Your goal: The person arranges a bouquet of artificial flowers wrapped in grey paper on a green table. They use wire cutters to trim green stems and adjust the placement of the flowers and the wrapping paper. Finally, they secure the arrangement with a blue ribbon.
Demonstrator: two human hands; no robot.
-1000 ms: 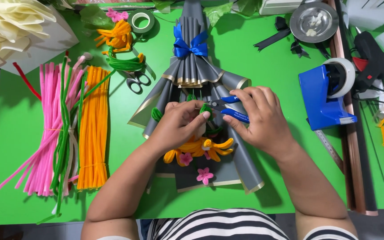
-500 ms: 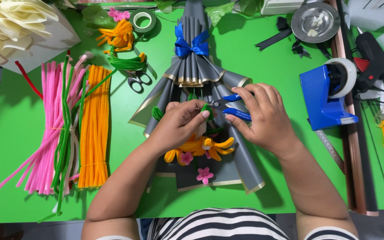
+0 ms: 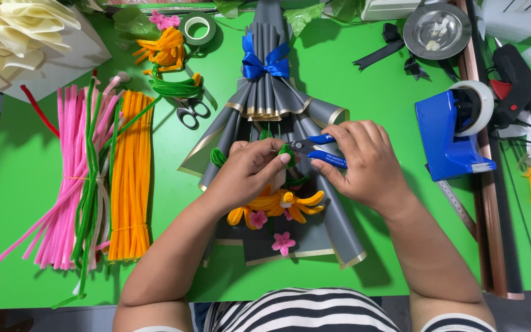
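Head view, looking down on green table (image 3: 401, 203). Grey bouquet wrap (image 3: 265, 110) lies along the far–near axis, tied with blue bow (image 3: 265, 61) at the far end, opening toward the person.

Left hand (image 3: 250, 172): fingers curled, thumb and forefinger pinching a green stem (image 3: 287, 154), a pipe-cleaner piece, over the middle of the wrap. Part of the stem is hidden under the fingers; its full run cannot be made out.

Right hand (image 3: 364, 163): closed around blue-handled cutters (image 3: 318, 150). Handles lie toward the right, tips point left at the pinched stem. Tips sit just beside the left fingertips, touching or nearly so; cannot tell whether the blades are shut on the stem.

Key relation: stem lies directly left of the cutter tips, between the two hands, both about equally close.

Below the hands: orange flowers (image 3: 278, 206) and pink blossoms (image 3: 284, 243) on the wrap.

Left of the wrap: scissors (image 3: 188, 110), orange pipe cleaners (image 3: 130, 178), pink pipe cleaners (image 3: 62, 184). Right: blue tape dispenser (image 3: 447, 132), well apart from the right hand.
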